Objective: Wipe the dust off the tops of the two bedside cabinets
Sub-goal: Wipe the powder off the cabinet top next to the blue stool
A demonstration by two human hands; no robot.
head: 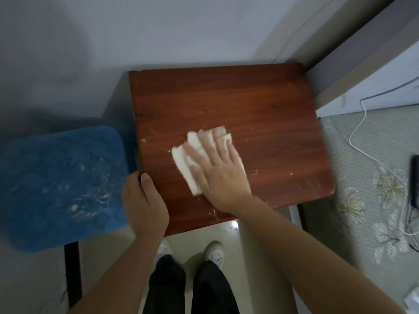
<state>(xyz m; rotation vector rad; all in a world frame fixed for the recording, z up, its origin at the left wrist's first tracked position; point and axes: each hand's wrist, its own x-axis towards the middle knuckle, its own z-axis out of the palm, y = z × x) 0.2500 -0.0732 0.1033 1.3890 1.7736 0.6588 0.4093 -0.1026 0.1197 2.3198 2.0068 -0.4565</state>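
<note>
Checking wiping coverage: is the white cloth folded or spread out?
Folded: the white cloth shows layered edges, pressed flat under the right hand.

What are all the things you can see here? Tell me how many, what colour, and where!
Reddish-brown wooden cabinet top: one, middle, against the wall.
Folded white wiping cloth: one, on the cabinet top, under the right hand.
Blue cushioned stool: one, left of the cabinet.
White cable: one, on the flowered bed cover, right.
Flowered grey bed cover: one, right side.
White shoes: two, on the floor below the cabinet.
Left hand: one, gripping the cabinet's left front edge.
Right hand: one, flat on the cloth.
</note>
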